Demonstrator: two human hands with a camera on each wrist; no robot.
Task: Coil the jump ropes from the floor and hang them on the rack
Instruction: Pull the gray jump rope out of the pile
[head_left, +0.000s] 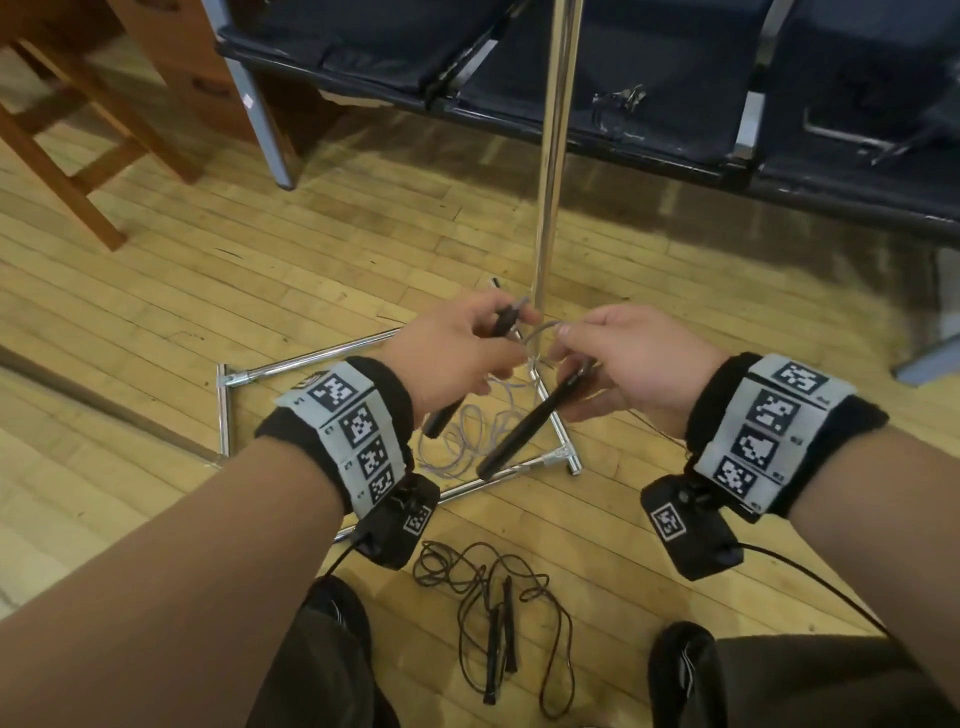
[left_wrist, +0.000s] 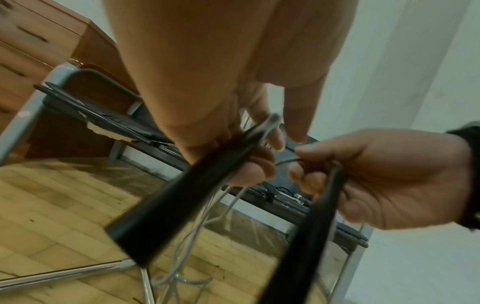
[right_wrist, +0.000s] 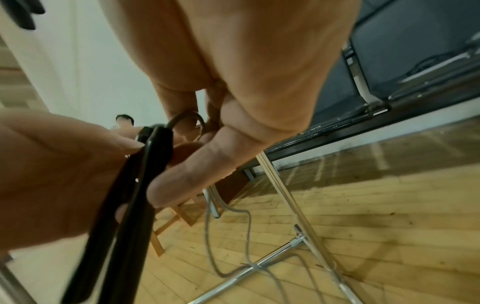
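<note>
A grey-corded jump rope with two black handles is held up in front of the rack's chrome pole (head_left: 555, 156). My left hand (head_left: 501, 338) grips one handle (head_left: 441, 413), seen close in the left wrist view as handle (left_wrist: 182, 205). My right hand (head_left: 569, 348) grips the other handle (head_left: 524, 426) and pinches the cord near its top; the right wrist view shows this handle (right_wrist: 135, 201) under my thumb. The grey cord (head_left: 467, 441) hangs down in loose loops onto the floor inside the rack's base. A second, black jump rope (head_left: 493, 597) lies tangled on the floor between my feet.
The rack's chrome base frame (head_left: 224, 415) lies on the wooden floor below my hands. A row of dark seats (head_left: 675, 78) stands behind the pole. A wooden chair (head_left: 78, 171) and a cabinet stand at the back left. Cables trail from my wrist cameras.
</note>
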